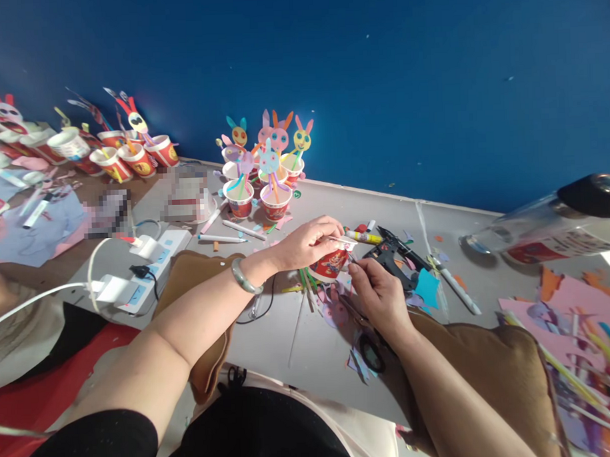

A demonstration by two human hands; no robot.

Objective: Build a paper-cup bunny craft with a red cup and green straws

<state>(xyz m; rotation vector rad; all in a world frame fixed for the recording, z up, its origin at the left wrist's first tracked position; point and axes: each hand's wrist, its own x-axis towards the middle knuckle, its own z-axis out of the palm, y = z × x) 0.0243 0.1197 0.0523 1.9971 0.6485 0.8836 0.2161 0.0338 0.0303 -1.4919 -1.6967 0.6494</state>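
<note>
A red printed paper cup (328, 266) sits in front of me, tilted, with my left hand (313, 240) closed over its rim. At the cup's right side, my right hand (380, 296) is pinched near the rim. What lies between its fingertips is too small to make out. Scissors with dark handles (371, 353) lie below my right hand, partly covered by it. Paper scraps (334, 313) and thin green and white strips (307, 285) lie just under the cup. A black glue gun (388, 252) is behind my right hand, beside a yellow marker (366, 238).
Cups with paper rabbit heads (276, 201) stand at the back, with more cups (138, 161) farther left. A power strip (159, 263) with cables lies left. Brown cushions (482, 362) flank my arms. A clear bottle (539, 223) and pink paper (582, 305) are right. A person sits left.
</note>
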